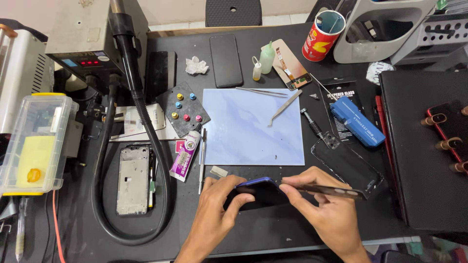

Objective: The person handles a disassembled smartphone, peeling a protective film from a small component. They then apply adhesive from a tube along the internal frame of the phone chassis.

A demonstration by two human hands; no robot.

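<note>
- Head view: near the front edge of the tabletop [292,224], a blue phone [261,187] is gripped by the left hand [217,209], thumb and fingers closed around its left end.
- A thin dark panel [336,191] is pinched at its near end by the right hand [317,204]; its far end is seen projecting rightward.
- The panel is judged light, stiff and brittle; it is best held by its edges, not its face.
- The phone is judged smooth and slippery; a grip on its long sides is advised.
- Behind, at mid-table, a pale blue mat [243,129] and tweezers [285,107] are shown; a glue tube [185,156] is seen left of the mat.
</note>
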